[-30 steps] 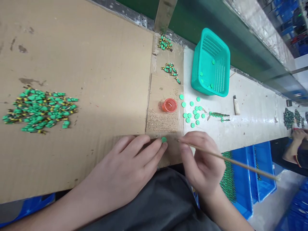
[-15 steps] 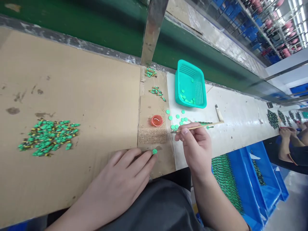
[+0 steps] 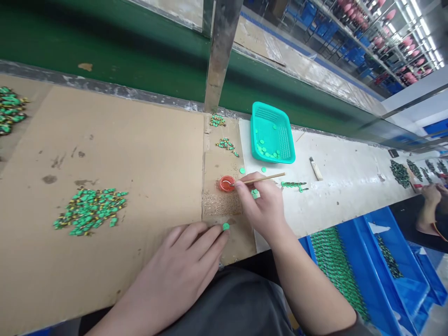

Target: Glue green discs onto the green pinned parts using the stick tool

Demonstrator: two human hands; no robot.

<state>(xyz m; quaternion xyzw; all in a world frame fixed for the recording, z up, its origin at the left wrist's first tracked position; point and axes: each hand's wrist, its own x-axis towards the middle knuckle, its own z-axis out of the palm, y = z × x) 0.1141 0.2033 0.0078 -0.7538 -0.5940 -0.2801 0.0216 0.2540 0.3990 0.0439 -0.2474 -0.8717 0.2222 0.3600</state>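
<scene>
My left hand [image 3: 187, 261] lies low over the cardboard, its bent fingers close together. At its fingertips is a small round green disc [image 3: 226, 227]; the thumb is mostly hidden. My right hand [image 3: 264, 205] pinches a thin wooden stick [image 3: 269, 178], possibly a fine brush. The stick's tip reaches into a small red cup [image 3: 221, 187] that seems to hold liquid. Loose green discs [image 3: 242, 171] lie around my right hand, some partly covered by it.
A turquoise basket [image 3: 291, 140] with green discs stands behind. Piles of small green-and-yellow pieces [image 3: 93, 210] lie left. A white tube [image 3: 316, 169] and a row of green pieces [image 3: 293, 185] lie right. Blue bins [image 3: 364, 261] stand below the table edge. Another person's hands [image 3: 432, 192] work far right.
My right hand has moved left, bringing the stick's tip from above the table into the red cup. The left hand stays at the green disc. The view has shifted slightly.
</scene>
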